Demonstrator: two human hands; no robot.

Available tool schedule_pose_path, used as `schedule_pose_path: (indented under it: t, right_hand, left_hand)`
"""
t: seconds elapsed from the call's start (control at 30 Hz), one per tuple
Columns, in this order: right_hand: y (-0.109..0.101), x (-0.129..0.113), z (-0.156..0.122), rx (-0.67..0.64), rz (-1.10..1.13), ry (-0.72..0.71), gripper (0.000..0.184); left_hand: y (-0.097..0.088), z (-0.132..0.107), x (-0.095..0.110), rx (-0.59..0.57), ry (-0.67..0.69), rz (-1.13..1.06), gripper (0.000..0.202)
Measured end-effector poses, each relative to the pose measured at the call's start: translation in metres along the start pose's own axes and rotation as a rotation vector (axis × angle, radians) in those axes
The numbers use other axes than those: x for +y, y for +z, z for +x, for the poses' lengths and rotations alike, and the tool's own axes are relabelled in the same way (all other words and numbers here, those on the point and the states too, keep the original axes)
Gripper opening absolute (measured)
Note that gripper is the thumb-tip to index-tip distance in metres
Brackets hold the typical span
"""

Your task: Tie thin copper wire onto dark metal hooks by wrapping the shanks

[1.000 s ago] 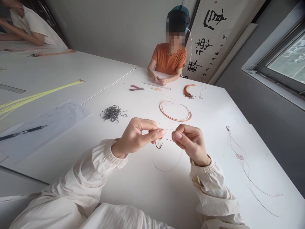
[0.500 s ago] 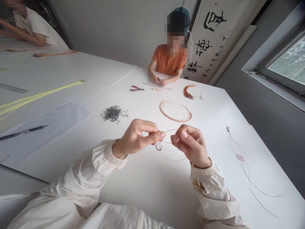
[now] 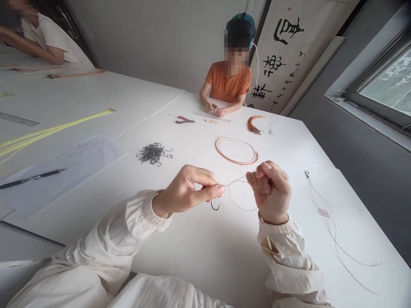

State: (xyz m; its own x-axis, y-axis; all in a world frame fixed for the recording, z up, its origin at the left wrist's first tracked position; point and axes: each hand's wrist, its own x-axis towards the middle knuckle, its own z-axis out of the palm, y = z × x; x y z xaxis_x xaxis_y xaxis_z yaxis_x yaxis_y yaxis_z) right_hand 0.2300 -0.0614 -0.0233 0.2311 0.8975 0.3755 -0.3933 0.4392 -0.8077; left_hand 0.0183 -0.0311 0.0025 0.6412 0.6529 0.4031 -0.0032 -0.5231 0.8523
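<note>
My left hand [image 3: 188,190] pinches a small dark metal hook [image 3: 215,205], whose curved end hangs below my fingertips. My right hand [image 3: 271,190] is closed on a thin copper-coloured line [image 3: 237,179] that runs taut from the hook up to my fingers, with a slack loop of it drooping beneath, just above the white table [image 3: 205,256]. Both hands hover over the table a short way apart. Cream sleeves cover both my arms.
A pile of dark hooks [image 3: 153,152] lies to the left, a coil of copper line [image 3: 236,150] just beyond my hands. A finished line with a tag [image 3: 323,211] lies right. Across the table a person in orange [image 3: 228,81] works beside pliers [image 3: 184,120] and an orange bundle [image 3: 254,124].
My right hand has moved right and up, drawing the line taut away from the hook. The left hand stays almost still with the hook.
</note>
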Motion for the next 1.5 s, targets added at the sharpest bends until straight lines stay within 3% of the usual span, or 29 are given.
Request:
schedule_pose_path:
  t: [0.2, 0.3, 0.37, 0.47, 0.53, 0.57, 0.63, 0.77, 0.87, 1.0, 1.5]
  right_hand:
    - [-0.022, -0.018, 0.010, 0.115, -0.042, -0.129, 0.029]
    - [-0.034, -0.024, 0.009, 0.165, -0.165, -0.209, 0.031]
    - [-0.046, -0.028, 0.010, 0.073, -0.417, -0.145, 0.031]
    - [-0.061, -0.034, 0.012, -0.242, -1.007, 0.042, 0.017]
    - [-0.059, -0.036, 0.010, -0.330, -1.276, 0.003, 0.015]
    - [-0.053, -0.036, 0.007, -0.319, -1.305, -0.044, 0.017]
    - [-0.032, -0.036, -0.003, -0.323, -1.146, -0.033, 0.019]
    - [0.014, -0.030, -0.024, -0.571, -0.508, 0.407, 0.028]
    - [0.026, -0.024, -0.030, -0.529, -0.311, 0.529, 0.024]
    - [0.021, -0.019, -0.030, -0.400, -0.319, 0.480, 0.023]
    - [0.020, -0.020, -0.037, -0.333, -0.429, 0.380, 0.024]
  left_hand:
    - [0.000, -0.005, 0.005, 0.002, 0.008, -0.025, 0.032]
    - [-0.001, -0.007, 0.009, -0.016, 0.006, -0.048, 0.031]
    - [-0.004, -0.008, 0.012, -0.019, -0.031, -0.080, 0.029]
    - [-0.007, -0.007, 0.014, -0.023, -0.108, -0.134, 0.027]
    - [-0.008, -0.005, 0.013, -0.054, -0.148, -0.173, 0.029]
    - [-0.008, -0.004, 0.012, -0.081, -0.163, -0.193, 0.031]
    - [-0.007, -0.001, 0.009, -0.139, -0.191, -0.216, 0.032]
    - [-0.008, 0.003, 0.004, -0.240, -0.225, -0.222, 0.032]
    - [-0.010, 0.003, 0.001, -0.282, -0.259, -0.246, 0.033]
    - [-0.010, 0.001, -0.001, -0.310, -0.310, -0.245, 0.028]
    - [-0.013, 0.000, -0.004, -0.339, -0.336, -0.414, 0.039]
